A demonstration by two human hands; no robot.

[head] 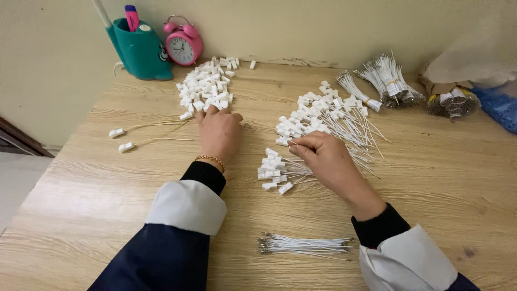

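Light wood-grain table [431,178] pushed against a plain beige wall, head view looking down. Left hand [219,132] lies palm down at the near edge of a pile of small white plastic caps [207,89], fingertips touching the closest caps, fingers close together and slightly curled; can't tell whether it has one pinched. A thin gold bracelet [211,158] sits on that wrist. Right hand [326,156] is well right of it, thumb and forefinger pressed together on a thin white wire among a fan of capped white wires [328,116] that spreads up and right. Just beside that hand on its left is a small cluster of capped wires [274,171] with the caps pointing left. Near the table's front edge, between the two sleeves, lies a loose bundle of bare white wires [304,244], horizontal, no caps on them. Two separate capped pieces with yellowish wires [153,132] lie left of the left hand, apart from the pile. At the back left against the wall stand a teal pen holder [140,51] and, touching or just beside it, a pink alarm clock [184,44]. At the back right lie tied bundles of wires [388,81], and further right a few more bundles [452,101] partly under a crumpled bag. Both sleeves are dark navy with white cuffs.
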